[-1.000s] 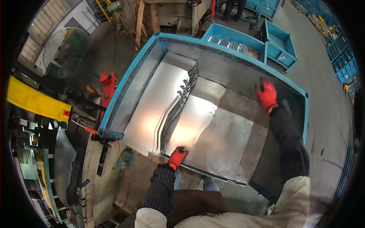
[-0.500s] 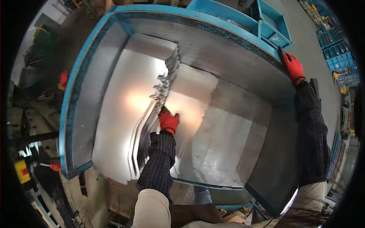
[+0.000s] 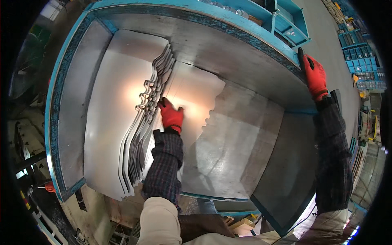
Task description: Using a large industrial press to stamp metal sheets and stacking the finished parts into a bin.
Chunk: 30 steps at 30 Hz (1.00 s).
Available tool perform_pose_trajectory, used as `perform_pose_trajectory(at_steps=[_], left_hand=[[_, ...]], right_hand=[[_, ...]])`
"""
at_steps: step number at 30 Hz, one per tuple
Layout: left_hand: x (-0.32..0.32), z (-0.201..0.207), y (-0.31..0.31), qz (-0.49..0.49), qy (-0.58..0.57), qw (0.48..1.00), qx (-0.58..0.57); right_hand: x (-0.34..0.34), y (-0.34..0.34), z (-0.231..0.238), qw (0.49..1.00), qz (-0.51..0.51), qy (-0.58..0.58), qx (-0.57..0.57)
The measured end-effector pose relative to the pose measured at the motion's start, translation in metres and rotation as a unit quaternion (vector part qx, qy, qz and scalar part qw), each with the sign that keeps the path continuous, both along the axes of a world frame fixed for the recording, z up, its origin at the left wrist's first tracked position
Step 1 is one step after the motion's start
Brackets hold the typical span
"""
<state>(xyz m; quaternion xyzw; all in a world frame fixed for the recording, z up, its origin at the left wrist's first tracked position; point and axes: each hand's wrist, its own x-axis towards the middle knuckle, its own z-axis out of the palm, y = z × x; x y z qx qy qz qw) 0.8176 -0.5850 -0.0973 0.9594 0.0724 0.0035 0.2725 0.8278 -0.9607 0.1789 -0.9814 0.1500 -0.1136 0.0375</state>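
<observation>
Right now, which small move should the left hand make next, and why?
Perhaps ease the left hand leftward onto the wavy edge of the layered metal stack: its thumb and finger are apart close beside that edge, while the right hand rests on the bin's blue rim, likely giving support.

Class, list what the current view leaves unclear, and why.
Head view throughout:
How the left hand grips the stacked sheets, if at all: the hand itself hides the contact.
The bottom of the large blue bin under those sheets: they cover it.
The smaller bin behind: cut off by the top edge.
What the distant blue racks hold: too small.
</observation>
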Motion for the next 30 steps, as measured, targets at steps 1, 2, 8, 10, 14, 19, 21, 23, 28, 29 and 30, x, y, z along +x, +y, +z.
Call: perform_pose_trajectory(at_steps=[1, 2, 8, 10, 14, 19, 21, 23, 28, 29, 30], left_hand=[[0.006, -0.003, 0.004, -0.028, 0.035, 0.999, 0.015], [0.009, -0.006, 0.008, -0.053, 0.039, 0.996, 0.061], [0.018, -0.022, 0.03, -0.053, 0.109, 0.98, 0.155], [0.014, -0.024, 0.025, -0.076, 0.063, 0.97, 0.223], [-0.022, 0.016, -0.023, -0.225, -0.065, 0.951, 0.201], [-0.062, 0.019, -0.052, -0.431, 0.059, 0.889, 0.145], [-0.055, 0.014, -0.049, -0.413, 0.053, 0.894, 0.162], [-0.052, 0.015, -0.047, -0.372, 0.028, 0.914, 0.162], [-0.049, 0.015, -0.047, -0.356, 0.059, 0.918, 0.167], [-0.05, 0.016, -0.047, -0.363, 0.07, 0.915, 0.16], [-0.05, 0.014, -0.045, -0.364, 0.074, 0.913, 0.167]], right_hand=[[-0.001, 0.003, 0.003, 0.999, -0.039, 0.018, 0.009], [-0.001, 0.0, 0.005, 0.999, -0.045, 0.023, 0.013], [0.001, -0.005, 0.002, 0.999, -0.035, 0.001, 0.005], [0.001, -0.005, 0.002, 0.999, -0.042, -0.002, 0.004], [0.0, -0.01, 0.004, 0.998, -0.059, 0.006, 0.038], [-0.001, 0.003, 0.009, 0.999, 0.045, 0.002, -0.005], [0.0, 0.006, 0.009, 1.0, -0.015, 0.016, 0.0], [-0.001, -0.009, 0.005, 0.999, -0.035, 0.018, 0.012], [-0.005, -0.018, -0.002, 0.999, -0.023, -0.031, 0.003], [-0.006, -0.019, -0.001, 1.0, -0.017, -0.025, 0.006], [-0.005, -0.017, -0.002, 1.0, -0.009, -0.023, 0.013]])
